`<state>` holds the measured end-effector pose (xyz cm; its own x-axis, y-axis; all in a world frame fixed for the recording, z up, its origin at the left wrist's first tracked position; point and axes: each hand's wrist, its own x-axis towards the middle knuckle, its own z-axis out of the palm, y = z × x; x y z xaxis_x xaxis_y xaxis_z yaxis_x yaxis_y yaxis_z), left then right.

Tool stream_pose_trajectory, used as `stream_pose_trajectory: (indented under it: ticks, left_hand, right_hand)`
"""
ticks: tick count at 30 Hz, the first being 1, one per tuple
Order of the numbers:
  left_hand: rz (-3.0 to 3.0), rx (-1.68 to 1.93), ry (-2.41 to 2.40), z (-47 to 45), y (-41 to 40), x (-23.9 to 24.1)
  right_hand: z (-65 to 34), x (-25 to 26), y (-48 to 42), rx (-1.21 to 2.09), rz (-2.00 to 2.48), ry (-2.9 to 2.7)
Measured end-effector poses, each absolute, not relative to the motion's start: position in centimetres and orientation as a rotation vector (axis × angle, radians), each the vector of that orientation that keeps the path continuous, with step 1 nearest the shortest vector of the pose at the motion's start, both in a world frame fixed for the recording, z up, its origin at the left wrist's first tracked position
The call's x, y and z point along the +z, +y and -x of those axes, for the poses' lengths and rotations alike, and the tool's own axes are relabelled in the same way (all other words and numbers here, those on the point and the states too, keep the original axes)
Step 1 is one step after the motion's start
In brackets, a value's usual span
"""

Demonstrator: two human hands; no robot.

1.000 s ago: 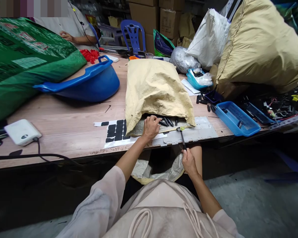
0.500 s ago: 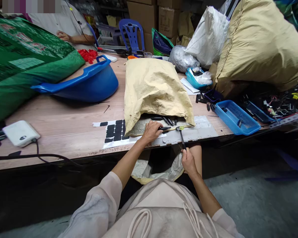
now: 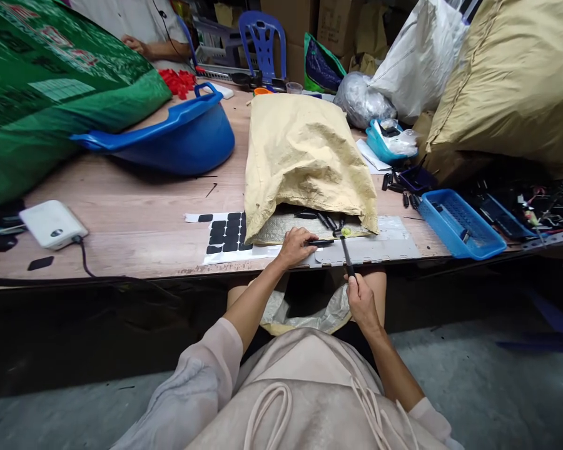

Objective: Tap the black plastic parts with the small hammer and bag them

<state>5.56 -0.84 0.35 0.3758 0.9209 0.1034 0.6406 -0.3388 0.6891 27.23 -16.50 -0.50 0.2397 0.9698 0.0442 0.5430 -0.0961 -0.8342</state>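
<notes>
My left hand point(image 3: 298, 245) rests at the table's front edge with its fingers closed on a slim black stick-shaped part point(image 3: 319, 242), just in front of the open mouth of a tan woven sack point(image 3: 304, 156). More such black parts point(image 3: 326, 220) lie in the sack's mouth. My right hand point(image 3: 362, 302) is below the table edge and grips the black handle of a thin tool point(image 3: 346, 253). The tool's yellow-green tip lies on the table close to the held part. A white sheet of black square pads point(image 3: 228, 232) sits left of my left hand.
A blue tub point(image 3: 178, 134) and a big green sack point(image 3: 37, 94) fill the left side, with a white box and cable point(image 3: 51, 224). A blue tray point(image 3: 460, 222), large tan and white sacks and clutter stand right. Another person's hand point(image 3: 134, 44) rests far back by red parts point(image 3: 178, 81). An open bag point(image 3: 304, 312) lies on my lap.
My left hand drew a black part out of the sack's mouth toward the table edge. My right hand kept hold of the tool. The camera tilted down a little.
</notes>
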Motion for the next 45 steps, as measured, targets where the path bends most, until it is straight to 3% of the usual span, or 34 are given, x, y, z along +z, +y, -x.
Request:
stream_pose_trajectory:
  ticks: [13,23,35,45]
  left_hand:
    - [-2.05,0.7,1.336,-5.7,-1.0,0.8]
    - [-1.982,0.667,1.397,-6.1,-0.9,1.0]
    - [-1.939,0.701,1.391,-5.9,-0.5,0.6]
    - [-1.907,0.712,1.432,-6.2,-0.7,0.8]
  right_hand:
    - [-26.1,-0.4,-17.1,0.598,1.78,-1.614]
    - [-25.1,3.3,-16.4,0.423,1.663,-1.587]
    - [-25.4,0.1,-17.5,0.482,1.871,-1.678]
    - [-25.3,2.7,-16.7,0.464,1.747,-1.604]
